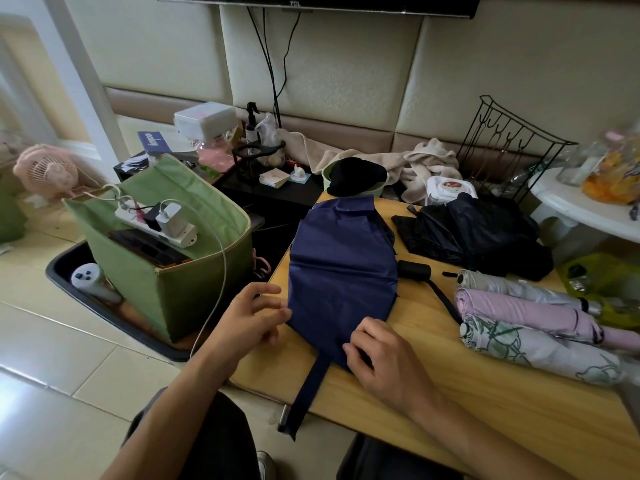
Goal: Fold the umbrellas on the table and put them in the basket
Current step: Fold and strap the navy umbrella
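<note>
A navy blue umbrella (341, 271) lies flattened on the wooden table (450, 393), its strap hanging over the near edge. My left hand (251, 320) touches the cloth's left edge with loose fingers. My right hand (381, 358) pinches the cloth at its near end. A crumpled black umbrella (474, 233) lies behind on the right, its black handle (414, 270) beside the navy cloth. Three rolled umbrellas lie at the right: silver (512, 289), pink (519, 311) and floral (540, 348). A green fabric basket (166, 271) stands on the floor to the left.
A power strip with chargers (159, 221) and a dark device lie across the basket's opening, a white cable trailing out. A pink fan (46, 171) stands far left. Towels, a wire rack (509, 147), a wipes tub and a white side table (581, 209) crowd the back and right.
</note>
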Motion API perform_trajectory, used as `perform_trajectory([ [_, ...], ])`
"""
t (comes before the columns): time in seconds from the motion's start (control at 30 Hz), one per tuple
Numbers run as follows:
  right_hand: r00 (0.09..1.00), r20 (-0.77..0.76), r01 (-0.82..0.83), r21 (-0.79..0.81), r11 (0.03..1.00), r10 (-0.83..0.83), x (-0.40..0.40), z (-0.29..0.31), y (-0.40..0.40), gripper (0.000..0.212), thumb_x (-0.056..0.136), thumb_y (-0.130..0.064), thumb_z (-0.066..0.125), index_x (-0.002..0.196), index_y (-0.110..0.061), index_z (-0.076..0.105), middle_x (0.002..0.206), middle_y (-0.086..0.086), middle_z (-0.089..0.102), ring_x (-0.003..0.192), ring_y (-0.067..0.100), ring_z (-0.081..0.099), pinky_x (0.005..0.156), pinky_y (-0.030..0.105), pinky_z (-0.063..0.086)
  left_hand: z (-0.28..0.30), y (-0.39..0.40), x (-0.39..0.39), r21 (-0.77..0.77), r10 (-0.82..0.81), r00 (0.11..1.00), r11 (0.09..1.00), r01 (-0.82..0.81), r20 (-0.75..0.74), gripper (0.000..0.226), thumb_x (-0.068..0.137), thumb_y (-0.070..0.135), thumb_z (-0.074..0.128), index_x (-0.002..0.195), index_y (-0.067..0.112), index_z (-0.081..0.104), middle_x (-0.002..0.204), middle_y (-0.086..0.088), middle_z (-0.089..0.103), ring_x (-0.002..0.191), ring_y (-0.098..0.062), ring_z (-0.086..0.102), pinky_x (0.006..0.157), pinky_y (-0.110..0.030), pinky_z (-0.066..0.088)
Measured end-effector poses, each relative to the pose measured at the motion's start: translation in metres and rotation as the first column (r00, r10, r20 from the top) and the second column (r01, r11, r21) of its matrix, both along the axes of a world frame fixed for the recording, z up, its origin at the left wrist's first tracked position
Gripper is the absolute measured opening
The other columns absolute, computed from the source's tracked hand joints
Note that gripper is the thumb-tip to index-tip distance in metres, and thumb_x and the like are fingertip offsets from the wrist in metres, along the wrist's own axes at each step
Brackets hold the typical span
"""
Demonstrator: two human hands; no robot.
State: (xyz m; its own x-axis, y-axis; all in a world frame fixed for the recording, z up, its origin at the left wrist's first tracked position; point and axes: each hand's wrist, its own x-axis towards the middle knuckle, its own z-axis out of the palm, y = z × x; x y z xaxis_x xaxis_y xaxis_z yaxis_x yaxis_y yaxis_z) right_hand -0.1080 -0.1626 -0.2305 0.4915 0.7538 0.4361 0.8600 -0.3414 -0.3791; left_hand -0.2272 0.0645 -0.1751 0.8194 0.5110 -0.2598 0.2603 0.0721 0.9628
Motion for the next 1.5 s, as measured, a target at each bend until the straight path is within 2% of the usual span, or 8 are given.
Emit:
perform_trajectory([
  [0.23, 1.000, 0.000, 0.013, -0.008, 1.000, -0.013, -0.001, 0.001, 0.000, 0.027, 0.102, -0.031, 0.053, 0.078, -0.018, 0.054, 0.085, -0.012, 0.045, 0.078, 0.004, 0.045, 0.065, 0.021, 0.043, -0.006, 0.002, -0.002, 0.329, -0.108, 0.989, 0.934, 0.136, -0.104, 0.046, 0.090, 0.017, 0.077, 0.125, 0.028, 0.050, 0.095, 0.004, 0.078, 0.056, -0.020, 0.067, 0.058, -0.028, 0.055],
  [0.53, 1.000, 0.016, 0.016, -0.021, 1.000, -0.016, 0.000, -0.001, 0.000, 0.027, 0.102, -0.030, 0.053, 0.078, -0.018, 0.053, 0.085, -0.011, 0.045, 0.078, 0.004, 0.045, 0.063, 0.024, 0.045, -0.013, 0.010, -0.003, 0.342, -0.044, 0.991, 0.936, 0.084, -0.124, 0.049, 0.085, 0.022, 0.082, 0.122, 0.027, 0.051, 0.090, 0.007, 0.078, 0.060, -0.018, 0.069, 0.062, -0.032, 0.058],
  [0.7, 0.998, -0.051, 0.033, 0.059, 0.998, -0.030, 0.002, 0.002, -0.002, 0.025, 0.102, -0.031, 0.053, 0.081, -0.019, 0.056, 0.087, -0.013, 0.048, 0.074, 0.006, 0.049, 0.060, 0.022, 0.045, -0.016, 0.004, 0.001, 0.733, -0.049, 0.999, 0.679, 0.039, -0.008, 0.025, 0.090, 0.025, 0.070, 0.112, 0.034, 0.061, 0.099, 0.014, 0.058, 0.080, -0.005, 0.057, 0.070, -0.020, 0.046],
  [0.87, 0.995, -0.080, 0.060, 0.091, 0.994, -0.053, 0.021, 0.015, 0.005, 0.019, 0.102, -0.029, 0.054, 0.085, -0.021, 0.055, 0.089, -0.013, 0.049, 0.078, 0.009, 0.053, 0.065, 0.024, 0.046, -0.026, 0.001, 0.015, 0.896, -0.323, 0.946, 0.415, 0.159, -0.018, 0.024, 0.089, 0.017, 0.065, 0.105, 0.033, 0.073, 0.112, 0.017, 0.059, 0.106, -0.006, 0.050, 0.094, -0.016, 0.038],
  [1.0, 0.991, -0.054, 0.130, 0.120, 0.984, -0.124, 0.055, 0.032, 0.021, 0.012, 0.099, -0.018, 0.060, 0.087, -0.019, 0.059, 0.092, -0.010, 0.053, 0.080, 0.008, 0.054, 0.067, 0.024, 0.046, -0.036, -0.002, 0.019, 0.889, -0.311, 0.939, 0.376, 0.262, -0.145, 0.027, 0.086, 0.037, 0.048, 0.104, 0.040, 0.068, 0.114, 0.019, 0.057, 0.110, -0.007, 0.049, 0.097, -0.031, 0.043],
  [1.17, 0.961, -0.074, 0.274, 0.096, 0.957, -0.267, 0.108, 0.048, 0.043, 0.017, 0.097, -0.016, 0.062, 0.112, -0.015, 0.069, 0.116, -0.001, 0.063, 0.106, 0.017, 0.060, 0.086, 0.024, 0.047, -0.039, -0.003, 0.023, 0.884, -0.282, 0.935, 0.351, 0.310, -0.216, 0.026, 0.082, 0.042, 0.052, 0.106, 0.045, 0.062, 0.121, 0.023, 0.044, 0.121, -0.008, 0.036, 0.091, -0.031, 0.023],
  [1.33, 0.927, -0.182, 0.305, -0.150, 0.941, -0.329, 0.136, 0.056, 0.065, 0.048, 0.102, -0.038, 0.058, 0.144, -0.016, 0.058, 0.139, 0.002, 0.064, 0.132, 0.025, 0.055, 0.109, 0.041, 0.042, -0.028, -0.007, 0.026, 0.806, -0.388, 0.921, 0.556, 0.204, 0.035, 0.026, 0.082, 0.039, 0.059, 0.107, 0.045, 0.062, 0.137, 0.020, 0.039, 0.129, -0.003, 0.034, 0.103, -0.024, 0.032],
  [1.5, 0.925, -0.091, 0.330, -0.284, 0.900, -0.368, 0.144, 0.058, 0.070, 0.054, 0.096, -0.051, 0.062, 0.141, -0.023, 0.055, 0.122, -0.003, 0.062, 0.122, 0.023, 0.057, 0.103, 0.041, 0.039, -0.022, -0.013, 0.037, 0.328, -0.237, 0.909, 0.937, 0.121, 0.342, 0.032, 0.092, 0.026, 0.063, 0.124, 0.023, 0.064, 0.122, 0.002, 0.065, 0.120, -0.021, 0.061, 0.100, -0.037, 0.049],
])
